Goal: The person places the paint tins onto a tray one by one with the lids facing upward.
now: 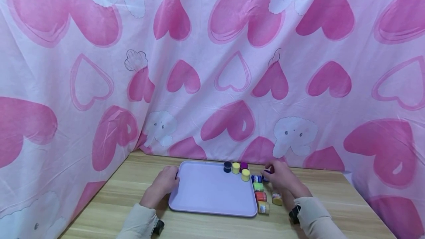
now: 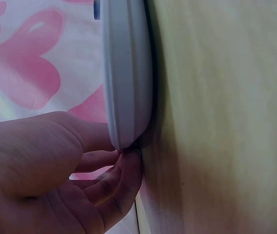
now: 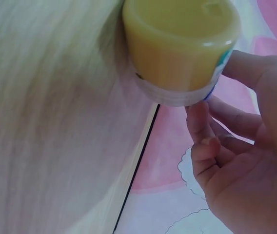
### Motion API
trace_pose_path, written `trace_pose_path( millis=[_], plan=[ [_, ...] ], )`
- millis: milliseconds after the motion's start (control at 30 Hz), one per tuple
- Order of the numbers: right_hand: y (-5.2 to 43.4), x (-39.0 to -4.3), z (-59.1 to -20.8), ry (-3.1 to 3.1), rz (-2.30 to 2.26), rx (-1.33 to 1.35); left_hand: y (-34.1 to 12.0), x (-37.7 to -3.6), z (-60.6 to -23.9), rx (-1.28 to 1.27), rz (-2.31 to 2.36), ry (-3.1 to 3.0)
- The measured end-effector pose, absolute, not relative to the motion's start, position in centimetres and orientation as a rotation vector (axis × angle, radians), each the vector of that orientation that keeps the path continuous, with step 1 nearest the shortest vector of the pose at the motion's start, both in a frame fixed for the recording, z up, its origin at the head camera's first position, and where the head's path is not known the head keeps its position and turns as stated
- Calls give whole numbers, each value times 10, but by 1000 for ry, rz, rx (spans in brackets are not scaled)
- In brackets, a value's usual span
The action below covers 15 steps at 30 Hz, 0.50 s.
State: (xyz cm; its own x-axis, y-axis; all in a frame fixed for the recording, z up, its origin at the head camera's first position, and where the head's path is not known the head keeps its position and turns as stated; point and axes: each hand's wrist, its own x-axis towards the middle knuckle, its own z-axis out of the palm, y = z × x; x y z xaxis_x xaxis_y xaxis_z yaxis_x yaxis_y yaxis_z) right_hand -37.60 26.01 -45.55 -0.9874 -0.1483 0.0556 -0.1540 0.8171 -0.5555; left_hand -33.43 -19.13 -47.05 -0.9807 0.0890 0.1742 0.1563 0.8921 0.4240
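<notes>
Fingers of the left hand [image 1: 163,186] curl round the nine-o'clock edge of the lilac tray [image 1: 206,194], thumb on the rim and fingertips [image 2: 128,168] tucked beneath it in the left wrist view, a hold that seems meant to keep the tray from sliding on the wooden table [image 1: 109,209]. Inside the tray, four small paint pots cluster at its one-o'clock corner: a dark blue pot [image 1: 227,166], a yellow pot [image 1: 235,168], a purple pot [image 1: 244,165] and a second yellow pot [image 1: 245,175] just in front of them; the rest of the tray floor is bare. Off the tray, along its three-o'clock edge, a blue pot lying on its side [image 1: 256,178], a green pot [image 1: 258,186], an orange pot [image 1: 261,196] and a pale yellow pot [image 1: 263,207] stand in a line, probably staged within easy reach. The right hand [image 1: 280,180] rests at the two-o'clock side of that line, fingers pinching a small dark-capped pot [image 1: 266,174]. Another yellow-lidded pot [image 3: 180,46] stands close under the right wrist.
</notes>
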Motion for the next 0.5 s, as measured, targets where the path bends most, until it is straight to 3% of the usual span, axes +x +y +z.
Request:
trace_pose_path(
  millis=[500],
  plan=[
    [250, -377, -446, -2897, 778, 342, -195, -337, -478, -234, -698, -2888]
  ],
)
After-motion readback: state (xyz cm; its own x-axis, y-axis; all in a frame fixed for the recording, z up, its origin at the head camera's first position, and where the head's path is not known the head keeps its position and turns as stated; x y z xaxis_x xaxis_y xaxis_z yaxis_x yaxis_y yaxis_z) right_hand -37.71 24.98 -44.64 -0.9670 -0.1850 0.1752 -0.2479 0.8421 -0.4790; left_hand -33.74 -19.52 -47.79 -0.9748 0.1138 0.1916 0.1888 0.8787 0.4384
